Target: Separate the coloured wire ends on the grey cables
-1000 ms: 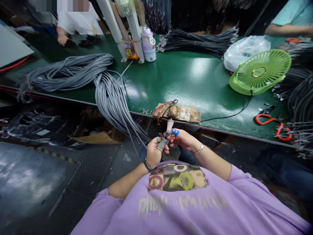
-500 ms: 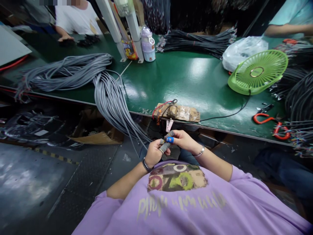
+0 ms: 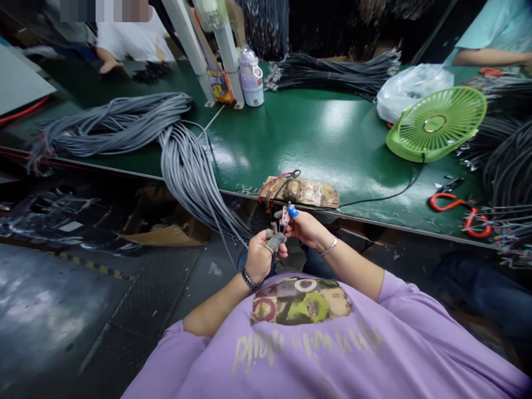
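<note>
My left hand (image 3: 261,256) is closed around the end of a grey cable (image 3: 233,230), its thumb in a grey finger cot. Thin coloured wires (image 3: 274,226) stick up from the fist. My right hand (image 3: 306,227), a blue cot on one fingertip, pinches a small pale connector (image 3: 285,215) just above those wires. Both hands sit below the front edge of the green table (image 3: 316,138), close to my purple shirt.
A thick bundle of grey cables (image 3: 124,122) drapes off the table's left front. A taped cardboard block (image 3: 305,192) lies at the edge, a green fan (image 3: 436,123) and red-handled cutters (image 3: 457,208) to the right. Black cable bundles, a bottle and other people's arms are at the far side.
My right hand has lifted with the connector from against my left fist to just above the wire ends. My left hand has stayed in place.
</note>
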`<move>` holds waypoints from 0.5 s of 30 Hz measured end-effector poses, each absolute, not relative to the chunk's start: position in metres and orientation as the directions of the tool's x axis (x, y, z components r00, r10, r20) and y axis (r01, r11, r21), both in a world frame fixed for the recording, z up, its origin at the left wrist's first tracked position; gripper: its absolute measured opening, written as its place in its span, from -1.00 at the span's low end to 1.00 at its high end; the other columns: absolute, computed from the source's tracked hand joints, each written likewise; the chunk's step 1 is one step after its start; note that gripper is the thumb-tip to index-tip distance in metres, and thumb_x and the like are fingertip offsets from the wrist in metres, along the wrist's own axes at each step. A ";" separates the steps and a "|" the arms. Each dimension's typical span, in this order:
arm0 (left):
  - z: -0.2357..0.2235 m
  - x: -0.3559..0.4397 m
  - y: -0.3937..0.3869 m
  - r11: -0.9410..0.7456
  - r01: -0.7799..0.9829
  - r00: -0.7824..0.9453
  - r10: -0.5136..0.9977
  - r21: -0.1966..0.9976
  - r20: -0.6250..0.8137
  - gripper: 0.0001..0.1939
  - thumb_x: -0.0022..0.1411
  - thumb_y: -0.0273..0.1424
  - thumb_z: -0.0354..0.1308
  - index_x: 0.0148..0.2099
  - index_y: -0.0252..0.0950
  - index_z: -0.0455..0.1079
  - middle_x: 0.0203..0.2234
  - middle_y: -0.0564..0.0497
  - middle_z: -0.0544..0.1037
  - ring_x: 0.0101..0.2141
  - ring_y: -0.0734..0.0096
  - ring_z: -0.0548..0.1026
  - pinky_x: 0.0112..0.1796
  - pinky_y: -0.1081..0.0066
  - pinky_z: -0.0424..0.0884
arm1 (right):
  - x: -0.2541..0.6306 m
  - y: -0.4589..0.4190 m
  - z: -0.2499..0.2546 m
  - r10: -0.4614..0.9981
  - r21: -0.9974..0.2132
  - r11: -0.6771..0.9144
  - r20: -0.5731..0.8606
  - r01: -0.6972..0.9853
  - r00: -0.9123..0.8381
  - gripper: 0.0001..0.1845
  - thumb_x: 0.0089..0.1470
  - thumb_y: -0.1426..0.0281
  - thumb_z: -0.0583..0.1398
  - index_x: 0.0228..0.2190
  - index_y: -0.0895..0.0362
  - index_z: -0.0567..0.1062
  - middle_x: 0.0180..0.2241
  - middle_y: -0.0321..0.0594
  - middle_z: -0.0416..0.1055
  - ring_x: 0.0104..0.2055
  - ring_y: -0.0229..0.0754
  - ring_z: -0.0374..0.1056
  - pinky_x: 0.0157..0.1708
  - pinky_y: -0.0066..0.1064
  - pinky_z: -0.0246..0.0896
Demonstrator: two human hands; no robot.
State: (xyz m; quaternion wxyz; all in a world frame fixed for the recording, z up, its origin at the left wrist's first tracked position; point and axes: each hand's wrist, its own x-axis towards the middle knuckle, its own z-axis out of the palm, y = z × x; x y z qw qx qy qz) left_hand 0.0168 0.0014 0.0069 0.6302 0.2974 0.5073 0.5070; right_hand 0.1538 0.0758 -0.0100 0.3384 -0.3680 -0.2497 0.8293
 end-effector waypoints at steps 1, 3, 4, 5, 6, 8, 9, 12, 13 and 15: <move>0.007 0.017 0.002 0.312 -0.336 -0.028 0.940 0.889 -0.340 -0.69 0.00 -0.19 0.30 -0.43 -0.34 0.38 -0.68 0.10 0.45 -0.67 0.56 0.38 -0.61 0.54 0.38 | 0.152 0.077 -0.010 0.749 -0.659 -0.642 -0.433 -0.391 -0.501 -0.56 0.00 0.04 0.25 -0.37 0.19 0.49 -0.55 -0.30 0.37 -0.56 -0.37 0.23 -0.55 -0.53 0.23; 0.006 0.017 0.004 0.317 -0.333 -0.022 0.939 0.888 -0.344 -0.68 -0.01 -0.18 0.30 -0.43 -0.34 0.38 -0.68 0.10 0.46 -0.67 0.55 0.39 -0.60 0.53 0.39 | 0.151 0.077 -0.009 0.729 -0.615 -0.672 -0.452 -0.413 -0.515 -0.57 0.03 0.04 0.23 -0.38 0.19 0.50 -0.57 -0.30 0.36 -0.55 -0.36 0.24 -0.53 -0.51 0.24; 0.005 0.018 0.005 0.320 -0.331 -0.020 0.938 0.888 -0.346 -0.68 -0.01 -0.18 0.31 -0.43 -0.34 0.38 -0.68 0.10 0.46 -0.66 0.55 0.39 -0.60 0.52 0.40 | 0.151 0.078 -0.010 0.714 -0.582 -0.693 -0.468 -0.426 -0.521 -0.58 0.06 0.05 0.21 -0.37 0.19 0.50 -0.57 -0.30 0.36 -0.54 -0.35 0.25 -0.51 -0.50 0.25; 0.004 0.018 0.005 0.323 -0.327 -0.019 0.937 0.888 -0.348 -0.68 -0.01 -0.18 0.31 -0.43 -0.34 0.37 -0.68 0.10 0.46 -0.67 0.55 0.39 -0.60 0.52 0.41 | 0.151 0.078 -0.010 0.704 -0.552 -0.706 -0.482 -0.443 -0.522 -0.59 0.08 0.06 0.20 -0.37 0.19 0.51 -0.57 -0.30 0.36 -0.53 -0.34 0.26 -0.50 -0.49 0.25; 0.003 0.018 0.005 0.327 -0.322 -0.016 0.936 0.888 -0.350 -0.68 -0.01 -0.18 0.31 -0.43 -0.34 0.36 -0.68 0.10 0.46 -0.67 0.55 0.39 -0.59 0.52 0.41 | 0.150 0.078 -0.011 0.702 -0.531 -0.710 -0.489 -0.462 -0.517 -0.60 0.10 0.08 0.19 -0.36 0.19 0.51 -0.56 -0.29 0.36 -0.52 -0.33 0.27 -0.49 -0.50 0.25; 0.002 0.020 0.006 0.336 -0.311 -0.008 0.935 0.889 -0.356 -0.68 0.00 -0.19 0.31 -0.44 -0.34 0.35 -0.67 0.10 0.46 -0.67 0.56 0.39 -0.60 0.53 0.41 | 0.149 0.078 -0.012 0.722 -0.522 -0.692 -0.488 -0.499 -0.490 -0.63 0.10 0.11 0.20 -0.37 0.19 0.52 -0.56 -0.29 0.38 -0.51 -0.32 0.29 -0.51 -0.51 0.22; 0.001 0.020 0.006 0.339 -0.307 -0.004 0.934 0.890 -0.357 -0.68 0.00 -0.20 0.31 -0.45 -0.34 0.34 -0.67 0.10 0.46 -0.67 0.56 0.39 -0.60 0.53 0.41 | 0.149 0.078 -0.013 0.736 -0.528 -0.677 -0.482 -0.512 -0.476 -0.63 0.10 0.11 0.21 -0.37 0.20 0.52 -0.56 -0.29 0.38 -0.50 -0.32 0.30 -0.51 -0.51 0.21; 0.000 0.023 0.007 0.345 -0.303 0.004 0.933 0.888 -0.361 -0.69 0.00 -0.22 0.31 -0.46 -0.34 0.33 -0.68 0.10 0.46 -0.68 0.55 0.39 -0.62 0.53 0.41 | 0.146 0.077 -0.015 0.761 -0.543 -0.649 -0.461 -0.533 -0.457 -0.61 0.06 0.09 0.23 -0.36 0.20 0.51 -0.54 -0.27 0.41 -0.49 -0.30 0.33 -0.50 -0.49 0.23; 0.000 0.023 0.008 0.347 -0.302 0.004 0.932 0.888 -0.362 -0.69 0.00 -0.21 0.31 -0.46 -0.34 0.33 -0.68 0.09 0.46 -0.68 0.55 0.39 -0.62 0.53 0.41 | 0.145 0.076 -0.015 0.760 -0.542 -0.650 -0.458 -0.533 -0.461 -0.60 0.05 0.07 0.23 -0.36 0.20 0.51 -0.53 -0.27 0.41 -0.49 -0.30 0.33 -0.49 -0.49 0.24; 0.000 0.023 0.009 0.344 -0.299 0.003 0.933 0.890 -0.359 -0.69 0.00 -0.21 0.31 -0.46 -0.35 0.34 -0.68 0.09 0.46 -0.68 0.55 0.39 -0.62 0.52 0.41 | 0.145 0.075 -0.014 0.752 -0.532 -0.659 -0.455 -0.532 -0.476 -0.57 0.06 0.03 0.21 -0.36 0.19 0.50 -0.52 -0.26 0.42 -0.49 -0.30 0.33 -0.49 -0.49 0.24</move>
